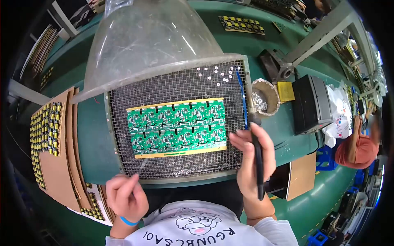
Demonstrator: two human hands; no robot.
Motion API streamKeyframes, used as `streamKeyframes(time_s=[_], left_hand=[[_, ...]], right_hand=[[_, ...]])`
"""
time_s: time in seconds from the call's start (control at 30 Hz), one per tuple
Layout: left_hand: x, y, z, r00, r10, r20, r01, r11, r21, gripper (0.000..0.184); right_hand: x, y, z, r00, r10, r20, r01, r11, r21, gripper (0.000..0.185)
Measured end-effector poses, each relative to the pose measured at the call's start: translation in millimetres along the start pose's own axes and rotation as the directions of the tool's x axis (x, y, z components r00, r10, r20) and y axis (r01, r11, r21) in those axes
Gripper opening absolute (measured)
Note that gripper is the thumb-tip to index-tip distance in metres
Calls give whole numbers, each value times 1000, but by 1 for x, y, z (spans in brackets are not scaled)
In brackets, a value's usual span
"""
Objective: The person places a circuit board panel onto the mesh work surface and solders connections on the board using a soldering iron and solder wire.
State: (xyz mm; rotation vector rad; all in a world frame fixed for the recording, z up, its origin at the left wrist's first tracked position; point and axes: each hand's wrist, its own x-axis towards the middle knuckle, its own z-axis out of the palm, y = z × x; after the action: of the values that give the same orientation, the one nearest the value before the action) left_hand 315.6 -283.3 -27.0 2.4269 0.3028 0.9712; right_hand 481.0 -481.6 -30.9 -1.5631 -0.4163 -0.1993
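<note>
At left, the left hand (pixel 126 197) pinches a thin, pale strip (pixel 143 165). The green circuit-board panel (pixel 176 128) lies on mesh (pixel 164 88), parts already mounted (what remains is unclear); the right hand (pixel 248 170) grips a black-handled tool (pixel 258 158).

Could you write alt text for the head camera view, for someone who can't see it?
A person's right hand grips a black-handled tool and their left hand pinches a thin, pale strand, near a green circuit-board panel on wire mesh. A clear hood covers the mesh's far side; a pot with silvery scraps stands right.
</note>
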Motion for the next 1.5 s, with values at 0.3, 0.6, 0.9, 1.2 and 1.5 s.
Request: streamKeyframes(time_s=[0.3,0.6,0.9,1.2,1.5], left_hand=[[15,14,20,965,207,160,-190,975,-116,34],[17,16,25,967,173,187,-150,980,-135,34],[5,-8,1,996,77,49,-79,996,31,39],[-8,-28,-26,999,-48,-21,51,990,132,35],[-13,-30,-25,995,69,-69,-63,995,81,39]], right_hand=[[-2,10,-15,993,28,-116,-16,995,97,43],[-3,14,-17,988,31,-151,-14,993,116,43],[-2,14,-14,977,36,-212,-5,989,147,42],[-1,13,-11,970,23,-242,-2,996,87,44],[-7,-27,8,981,30,190,-47,995,86,42]])
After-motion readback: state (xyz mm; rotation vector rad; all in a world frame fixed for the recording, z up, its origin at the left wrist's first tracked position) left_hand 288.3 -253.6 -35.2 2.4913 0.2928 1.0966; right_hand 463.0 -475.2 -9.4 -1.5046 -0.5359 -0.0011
